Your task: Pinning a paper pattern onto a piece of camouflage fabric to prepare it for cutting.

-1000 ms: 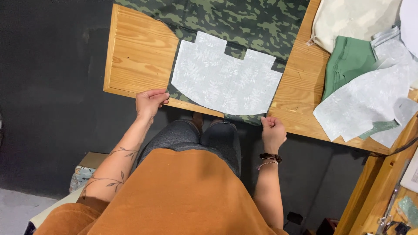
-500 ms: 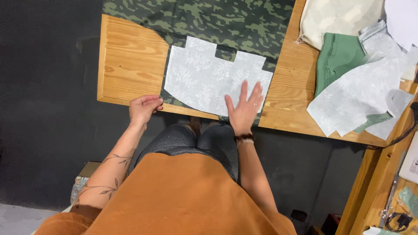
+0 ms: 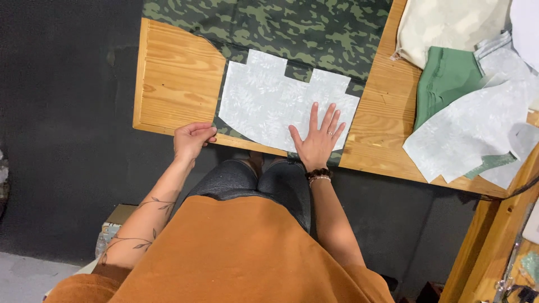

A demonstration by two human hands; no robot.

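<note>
— What's nearest to us from here?

— The person in the orange top, leaning over the pale wooden table [image 3: 174, 84]. The left hand [image 3: 192, 140] is curled at the near edge, fingers pinched together on the rim of the green camouflage fabric [image 3: 292, 28] where it hangs over. The right hand [image 3: 318, 140] lies flat, fingers spread apart, gripping nothing, pressing down on the pale grey leaf-print pattern piece [image 3: 275, 104].

— How does that piece look?

— Light grey with a faint leafy print, curved along the near side, with square notches cut into the far edge. It lies smooth on top of the camouflage cloth, near the table's front edge, between the two hands.

— Any boxes or trays?

— I can't make out one on the table. Off to the right lie more pale grey leaf-print cut pieces [image 3: 471, 132], overlapping, with a folded green cloth [image 3: 443, 84] partly under them, and farther back a cream-coloured fabric bundle [image 3: 443, 25].
</note>
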